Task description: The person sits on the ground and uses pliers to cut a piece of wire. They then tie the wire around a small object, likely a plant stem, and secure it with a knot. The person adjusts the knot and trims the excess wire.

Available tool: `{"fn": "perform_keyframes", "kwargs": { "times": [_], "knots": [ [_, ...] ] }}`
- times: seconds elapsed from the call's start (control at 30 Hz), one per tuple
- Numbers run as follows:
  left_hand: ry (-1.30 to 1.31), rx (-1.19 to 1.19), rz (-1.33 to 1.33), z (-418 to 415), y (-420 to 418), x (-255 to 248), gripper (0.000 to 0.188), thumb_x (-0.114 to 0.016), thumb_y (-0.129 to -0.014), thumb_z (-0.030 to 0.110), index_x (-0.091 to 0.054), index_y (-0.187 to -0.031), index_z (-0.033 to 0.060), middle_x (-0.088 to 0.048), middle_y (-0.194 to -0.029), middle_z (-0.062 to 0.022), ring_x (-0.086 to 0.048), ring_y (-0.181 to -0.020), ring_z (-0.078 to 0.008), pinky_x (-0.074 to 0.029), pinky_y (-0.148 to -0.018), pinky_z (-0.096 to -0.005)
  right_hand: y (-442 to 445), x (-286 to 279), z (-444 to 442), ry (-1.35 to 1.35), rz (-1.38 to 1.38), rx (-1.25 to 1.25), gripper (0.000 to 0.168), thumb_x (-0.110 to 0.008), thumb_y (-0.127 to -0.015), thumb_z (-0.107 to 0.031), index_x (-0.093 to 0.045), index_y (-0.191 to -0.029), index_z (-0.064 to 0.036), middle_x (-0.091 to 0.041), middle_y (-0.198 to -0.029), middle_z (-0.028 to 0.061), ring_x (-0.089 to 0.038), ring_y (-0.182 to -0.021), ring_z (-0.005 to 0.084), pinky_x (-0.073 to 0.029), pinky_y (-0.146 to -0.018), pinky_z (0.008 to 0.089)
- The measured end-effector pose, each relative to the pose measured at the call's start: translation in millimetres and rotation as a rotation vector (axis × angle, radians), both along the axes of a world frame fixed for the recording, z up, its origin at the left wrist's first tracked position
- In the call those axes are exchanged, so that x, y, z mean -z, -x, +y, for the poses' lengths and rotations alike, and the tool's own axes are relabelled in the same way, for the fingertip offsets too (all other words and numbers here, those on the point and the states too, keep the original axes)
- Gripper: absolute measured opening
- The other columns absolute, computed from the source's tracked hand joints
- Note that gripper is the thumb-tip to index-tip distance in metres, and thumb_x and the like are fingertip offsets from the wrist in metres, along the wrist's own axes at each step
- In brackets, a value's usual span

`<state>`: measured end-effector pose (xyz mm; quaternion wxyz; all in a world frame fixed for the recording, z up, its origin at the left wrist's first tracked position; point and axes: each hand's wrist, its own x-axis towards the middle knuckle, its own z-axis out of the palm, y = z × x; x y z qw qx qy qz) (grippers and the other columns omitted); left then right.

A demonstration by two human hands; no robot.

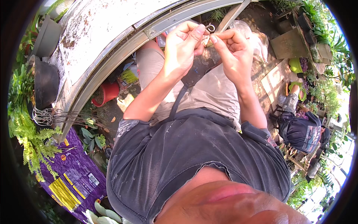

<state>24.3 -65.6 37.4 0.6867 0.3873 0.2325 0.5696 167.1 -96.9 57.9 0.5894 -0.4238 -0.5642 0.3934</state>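
Both my hands are raised close together near the top of the view, above my lap. My left hand pinches a thin wire between thumb and fingertips. The wire bears a small pale loop at its far end. My right hand has its thumb and forefinger pressed together at the same wire, its other fingers curled. The fingers hide most of the wire. At the left, a bundle of looped wires lies across the edge of the white table.
The metal rim of the white table curves past my left arm. Dark pots, a red bucket and a purple sack are at the left. Another person sits among plants at the right.
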Motion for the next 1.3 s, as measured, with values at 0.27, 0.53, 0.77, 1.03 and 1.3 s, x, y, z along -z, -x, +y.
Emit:
{"fn": "perform_keyframes", "kwargs": {
  "times": [0.27, 0.53, 0.77, 1.03, 1.3],
  "knots": [
    [-0.307, -0.359, 0.248, -3.1, 1.5, -3.8, 0.015, -0.064, -0.098, 0.011, -0.061, -0.093, -0.0035, -0.053, -0.067, -0.0005, -0.045, -0.054, -0.0052, -0.032, -0.049, -0.0221, 4.0, 12.6, 13.9, 0.389, 0.621, -0.449, 0.014, -0.068, -0.094, -0.012, -0.059, -0.087, -0.004, -0.046, -0.064, -0.0068, -0.031, -0.052, 0.0018, -0.021, -0.047, 0.0218],
    [-0.368, -0.279, 0.328, 1.7, 66.5, 1.1, 0.012, -0.058, -0.099, 0.006, -0.061, -0.091, -0.002, -0.055, -0.077, -0.0005, -0.042, -0.058, -0.003, -0.035, -0.053, -0.0208, -34.8, -35.6, 108.3, -0.021, -0.345, -0.476, 0.042, -0.058, -0.097, -0.038, -0.07, -0.115, -0.002, -0.071, -0.106, 0.0073, -0.063, -0.104, 0.0169, -0.046, -0.098, 0.0337],
    [-0.321, -0.273, 0.216, 8.5, 62.2, 2.0, 0.016, -0.055, -0.101, 0.009, -0.059, -0.089, 0.0001, -0.06, -0.086, -0.0049, -0.056, -0.07, -0.0114, -0.05, -0.067, -0.0269, -54.2, 14.6, 302.4, -0.338, -1.391, 0.251, 0.051, -0.065, -0.088, -0.037, -0.064, -0.114, 0.008, -0.065, -0.091, 0.03, -0.066, -0.085, 0.0431, -0.053, -0.08, 0.0518],
    [-0.221, -0.365, 0.238, 7.0, 84.0, 14.1, 0.019, -0.053, -0.104, 0.017, -0.061, -0.099, -0.0005, -0.067, -0.095, -0.0116, -0.067, -0.091, -0.0209, -0.056, -0.082, -0.0358, -75.5, 24.7, 319.7, -1.172, -1.671, 0.507, 0.021, -0.062, -0.085, -0.019, -0.066, -0.092, 0.0, -0.058, -0.068, 0.0215, -0.055, -0.063, 0.0336, -0.042, -0.058, 0.049],
    [-0.215, -0.281, 0.172, 14.6, 71.6, 15.9, 0.023, -0.046, -0.106, 0.019, -0.055, -0.096, 0.0009, -0.07, -0.096, -0.0168, -0.071, -0.094, -0.0269, -0.057, -0.087, -0.0397, -100.5, -3.7, 150.6, 0.174, 0.099, -0.068, 0.031, -0.054, -0.101, -0.026, -0.063, -0.091, 0.002, -0.067, -0.094, 0.0115, -0.061, -0.09, 0.0193, -0.048, -0.087, 0.0303]
  ]
}}
